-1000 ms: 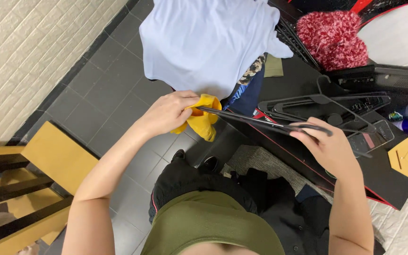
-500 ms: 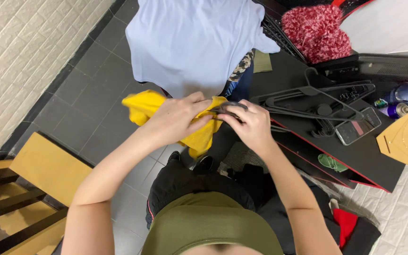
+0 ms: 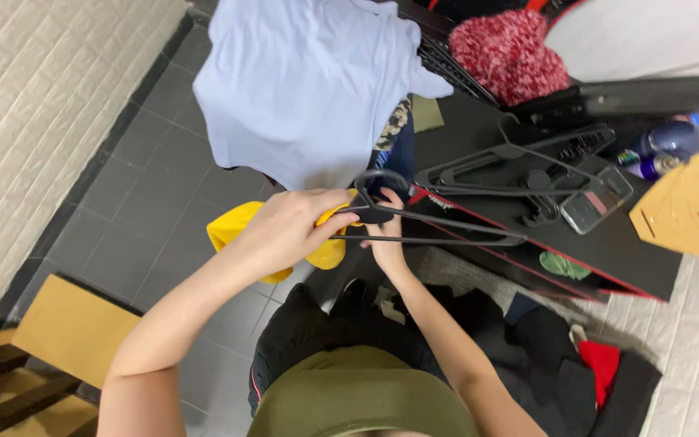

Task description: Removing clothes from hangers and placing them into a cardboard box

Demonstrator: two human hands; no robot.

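2 hands point(image 3: 341, 226) grip a black hanger point(image 3: 434, 229) and bunched yellow garment point(image 3: 236, 228).

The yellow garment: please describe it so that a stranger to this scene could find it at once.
Start at the large pale blue shirt hanging at the top. Just below its hem, above the dark tiled floor, the left hand grips a bunched yellow garment together with a black hanger that the right hand also holds. It is the only bright yellow cloth there.

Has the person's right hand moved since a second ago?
Yes. The right hand has come in from over the black desk to the black plastic hanger's hook, beside the left hand.
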